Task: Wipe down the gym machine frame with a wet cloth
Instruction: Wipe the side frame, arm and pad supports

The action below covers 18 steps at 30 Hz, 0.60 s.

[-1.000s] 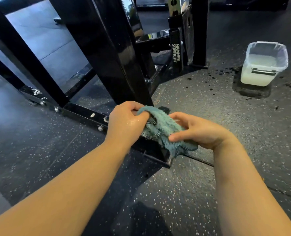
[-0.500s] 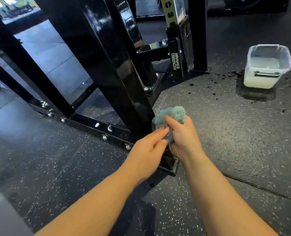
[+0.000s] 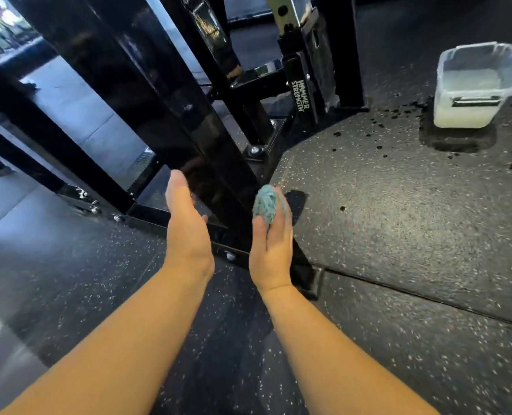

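Cloth (image 3: pixel 266 205), balled, gripped in right hand (image 3: pixel 271 250) at centre frame, just beside the gym machine frame's slanted black upright (image 3: pixel 165 115). Left hand (image 3: pixel 186 226) open, fingers straight. Probably about to wipe; next, press cloth onto upright.

Cool daylight enters from the upper left and lays a pale blue sheen on the glossy black steel machine frame (image 3: pixel 147 94), while the dark speckled rubber floor (image 3: pixel 383 223) nearby stays dim. The balled teal terry cloth (image 3: pixel 266 205) in the right hand (image 3: pixel 271 250) is smeared by motion. Floor speckles streak toward the lower corners, and the wide lens bows the beams at the edges.
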{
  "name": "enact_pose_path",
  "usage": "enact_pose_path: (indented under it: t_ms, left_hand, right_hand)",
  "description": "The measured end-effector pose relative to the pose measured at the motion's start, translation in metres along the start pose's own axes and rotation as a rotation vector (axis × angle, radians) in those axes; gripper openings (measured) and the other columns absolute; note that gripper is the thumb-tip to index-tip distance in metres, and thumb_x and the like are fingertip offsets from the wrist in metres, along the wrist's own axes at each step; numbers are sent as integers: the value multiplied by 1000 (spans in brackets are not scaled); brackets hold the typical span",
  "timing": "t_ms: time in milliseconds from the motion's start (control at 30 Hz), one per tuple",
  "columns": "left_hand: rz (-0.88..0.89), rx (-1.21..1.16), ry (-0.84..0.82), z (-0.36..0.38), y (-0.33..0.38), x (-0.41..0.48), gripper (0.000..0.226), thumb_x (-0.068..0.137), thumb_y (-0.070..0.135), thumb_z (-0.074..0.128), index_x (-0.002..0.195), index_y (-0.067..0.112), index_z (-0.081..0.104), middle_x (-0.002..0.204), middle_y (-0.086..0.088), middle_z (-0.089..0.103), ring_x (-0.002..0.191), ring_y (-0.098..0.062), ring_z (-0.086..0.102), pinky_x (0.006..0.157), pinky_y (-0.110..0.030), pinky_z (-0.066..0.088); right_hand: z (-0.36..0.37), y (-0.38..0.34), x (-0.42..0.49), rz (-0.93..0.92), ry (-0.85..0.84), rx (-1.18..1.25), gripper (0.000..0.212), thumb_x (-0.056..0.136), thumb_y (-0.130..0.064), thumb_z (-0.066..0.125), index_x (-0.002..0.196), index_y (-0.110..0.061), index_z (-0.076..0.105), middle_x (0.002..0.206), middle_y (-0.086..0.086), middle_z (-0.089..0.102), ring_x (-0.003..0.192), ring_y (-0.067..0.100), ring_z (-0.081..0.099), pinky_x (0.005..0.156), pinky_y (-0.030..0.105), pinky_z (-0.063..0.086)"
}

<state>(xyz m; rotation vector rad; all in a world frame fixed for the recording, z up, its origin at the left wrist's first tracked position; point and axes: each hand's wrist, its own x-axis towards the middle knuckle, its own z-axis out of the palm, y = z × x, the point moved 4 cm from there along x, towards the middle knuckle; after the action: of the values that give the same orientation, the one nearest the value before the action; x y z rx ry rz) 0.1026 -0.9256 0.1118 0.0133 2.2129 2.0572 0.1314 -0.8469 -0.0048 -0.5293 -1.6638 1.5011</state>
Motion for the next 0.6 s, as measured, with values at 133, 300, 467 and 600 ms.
enact_pose_path:
  t_ms: [133, 300, 467, 600]
  left_hand:
    - [-199, 27, -75, 8, -16, -8, 41, 98, 56, 24, 119, 35, 52, 127, 8, 57, 121, -11, 49, 109, -38, 34]
    - [-264, 52, -96, 1, -24, 2, 38, 96, 57, 26, 120, 36, 47, 134, 1, 53, 121, -12, 47, 105, -40, 39]
    - [-263, 6, -119, 0, -27, 9, 51, 95, 61, 23, 127, 34, 52, 124, 2, 61, 117, -16, 54, 99, -40, 42]
    - [-273, -17, -111, -5, -30, 19, 55, 94, 64, 23, 122, 32, 58, 114, -1, 68, 109, -18, 61, 88, -38, 48]
  right_hand:
    - [-31, 103, -32, 713, -43, -162, 48, 104, -27, 29, 148, -10, 25, 156, 10, 21, 144, 28, 16, 117, 44, 11]
    - [-37, 108, -39, 880, 137, 41, 52, 104, -31, 24, 150, -8, 18, 158, 6, 15, 145, 21, 13, 118, 35, 13]
    - [-11, 3, 5, 685, 259, 335, 24, 101, -33, 37, 87, -33, 57, 91, -19, 57, 95, 5, 56, 82, 23, 42]
    - [3, -20, 17, 332, 181, 214, 34, 101, -32, 39, 134, -30, 50, 120, -25, 47, 110, -10, 45, 94, 11, 37]
